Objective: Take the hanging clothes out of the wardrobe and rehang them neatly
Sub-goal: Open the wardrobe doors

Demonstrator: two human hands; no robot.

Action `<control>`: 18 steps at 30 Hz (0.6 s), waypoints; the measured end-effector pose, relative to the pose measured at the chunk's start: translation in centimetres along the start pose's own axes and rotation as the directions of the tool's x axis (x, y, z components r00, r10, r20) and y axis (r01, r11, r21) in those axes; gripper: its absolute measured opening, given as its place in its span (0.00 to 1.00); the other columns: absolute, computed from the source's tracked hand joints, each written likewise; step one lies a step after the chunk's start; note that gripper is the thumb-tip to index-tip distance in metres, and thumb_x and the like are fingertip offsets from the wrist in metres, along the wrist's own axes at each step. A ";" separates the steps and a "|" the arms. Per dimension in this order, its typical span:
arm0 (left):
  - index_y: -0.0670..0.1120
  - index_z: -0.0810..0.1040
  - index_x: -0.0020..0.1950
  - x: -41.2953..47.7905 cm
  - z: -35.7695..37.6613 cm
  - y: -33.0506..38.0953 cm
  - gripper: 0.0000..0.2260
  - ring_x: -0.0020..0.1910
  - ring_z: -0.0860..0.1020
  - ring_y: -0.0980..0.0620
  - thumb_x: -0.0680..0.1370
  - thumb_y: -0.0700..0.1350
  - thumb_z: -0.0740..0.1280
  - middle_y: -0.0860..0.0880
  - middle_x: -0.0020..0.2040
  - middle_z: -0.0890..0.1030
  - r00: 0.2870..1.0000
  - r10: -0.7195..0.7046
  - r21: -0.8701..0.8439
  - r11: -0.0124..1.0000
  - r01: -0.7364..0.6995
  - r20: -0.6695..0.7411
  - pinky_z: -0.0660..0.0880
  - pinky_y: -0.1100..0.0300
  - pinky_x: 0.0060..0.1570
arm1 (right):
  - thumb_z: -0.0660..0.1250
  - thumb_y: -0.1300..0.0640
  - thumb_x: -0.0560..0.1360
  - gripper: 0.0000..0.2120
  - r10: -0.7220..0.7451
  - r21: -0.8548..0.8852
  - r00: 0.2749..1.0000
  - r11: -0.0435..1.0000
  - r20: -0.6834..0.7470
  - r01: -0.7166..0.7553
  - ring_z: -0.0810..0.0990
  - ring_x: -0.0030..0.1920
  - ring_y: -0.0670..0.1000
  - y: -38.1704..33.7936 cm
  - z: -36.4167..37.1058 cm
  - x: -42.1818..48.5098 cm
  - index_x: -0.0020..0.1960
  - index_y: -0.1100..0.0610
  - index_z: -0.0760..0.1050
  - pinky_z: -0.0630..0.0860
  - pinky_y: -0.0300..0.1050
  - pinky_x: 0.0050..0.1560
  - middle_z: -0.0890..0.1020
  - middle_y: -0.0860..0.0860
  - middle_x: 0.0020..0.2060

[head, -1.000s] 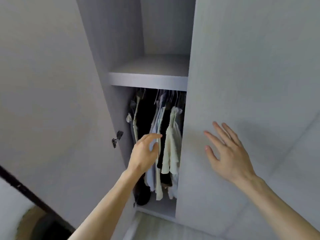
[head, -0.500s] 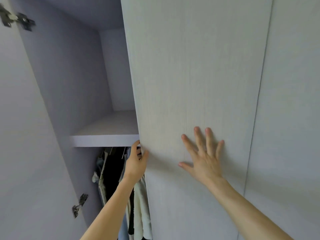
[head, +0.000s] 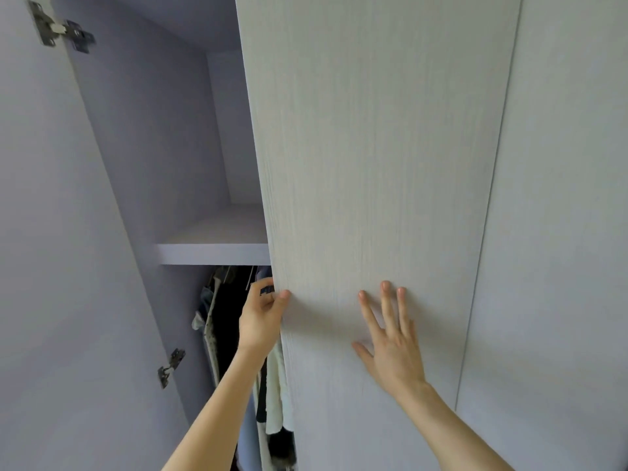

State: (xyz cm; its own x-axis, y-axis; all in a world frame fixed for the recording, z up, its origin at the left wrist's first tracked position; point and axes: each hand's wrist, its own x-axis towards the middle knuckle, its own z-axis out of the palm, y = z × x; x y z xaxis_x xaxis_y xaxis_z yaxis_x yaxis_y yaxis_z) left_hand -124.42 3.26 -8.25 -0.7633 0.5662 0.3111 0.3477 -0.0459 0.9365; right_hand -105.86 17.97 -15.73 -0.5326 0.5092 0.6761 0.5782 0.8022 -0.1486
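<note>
The person stands close to the wardrobe with both arms raised. The left hand (head: 261, 317) grips the free edge of the pale wood-grain wardrobe door (head: 373, 164). Its thumb lies on the door's front face and its fingers curl round behind the edge. The right hand (head: 390, 348) lies flat on the front of the same door, to the right of the left hand, with fingers straight and spread, holding nothing.

The hanging clothes (head: 227, 300) are inside the wardrobe, below the light grey inner shelf (head: 210, 254), in the gap to the left of that door. I can make out a dark garment, a spotted beige one at the left, and a cream garment (head: 277, 396) just behind the left forearm, all hanging close together. The door hides most of the row.

On the left the other grey door (head: 51, 266) stands open, with a metal hinge (head: 59, 27) near its top and a second metal hinge (head: 171, 367) lower down. To the right is a neighbouring pale door panel (head: 560, 232), closed.
</note>
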 end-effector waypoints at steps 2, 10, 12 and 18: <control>0.67 0.71 0.54 -2.3 -0.9 0.7 0.10 0.47 0.83 0.56 0.78 0.55 0.70 0.53 0.48 0.84 1.000 0.024 0.021 1.000 -0.024 0.012 0.79 0.54 0.49 | 0.71 0.42 0.73 0.48 0.047 0.124 0.994 0.991 0.096 -0.059 0.42 0.80 0.62 -1.0 0.1 -3.2 0.81 0.46 0.44 0.73 0.62 0.66 0.39 0.54 0.80; 0.63 0.74 0.52 -13.3 -2.6 3.7 0.09 0.44 0.79 0.66 0.77 0.52 0.72 0.67 0.43 0.81 0.986 0.155 0.044 0.986 -0.158 0.056 0.72 0.73 0.41 | 0.66 0.31 0.73 0.46 0.150 0.432 0.879 0.826 0.452 -0.363 0.60 0.78 0.51 -9.8 -3.7 -16.1 0.73 0.27 0.31 0.68 0.47 0.71 0.33 0.39 0.77; 0.63 0.75 0.53 -15.4 -2.1 4.0 0.09 0.44 0.79 0.66 0.77 0.53 0.72 0.64 0.42 0.81 0.984 0.170 0.029 0.985 -0.172 0.059 0.72 0.73 0.42 | 0.68 0.34 0.73 0.47 0.197 0.476 0.873 0.774 0.446 -0.418 0.61 0.77 0.49 -11.5 -4.4 -18.4 0.73 0.26 0.33 0.69 0.39 0.66 0.36 0.39 0.78; 0.55 0.79 0.64 -20.4 -0.6 4.5 0.15 0.48 0.79 0.67 0.78 0.53 0.71 0.57 0.48 0.81 0.940 0.259 0.061 0.959 -0.278 0.222 0.72 0.74 0.50 | 0.68 0.45 0.78 0.43 0.392 0.445 0.872 0.751 0.293 -0.488 0.60 0.74 0.38 -11.7 -6.1 -23.2 0.71 0.25 0.37 0.60 0.20 0.60 0.55 0.38 0.79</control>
State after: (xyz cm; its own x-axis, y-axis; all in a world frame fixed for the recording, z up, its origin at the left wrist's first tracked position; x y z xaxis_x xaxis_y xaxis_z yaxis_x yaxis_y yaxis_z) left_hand -107.62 -8.94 -10.26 -0.5063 0.7035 0.4988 0.5790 -0.1512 0.8011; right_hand -96.48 -5.11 -25.23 -0.4186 0.8500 0.3197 0.4191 0.4931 -0.7624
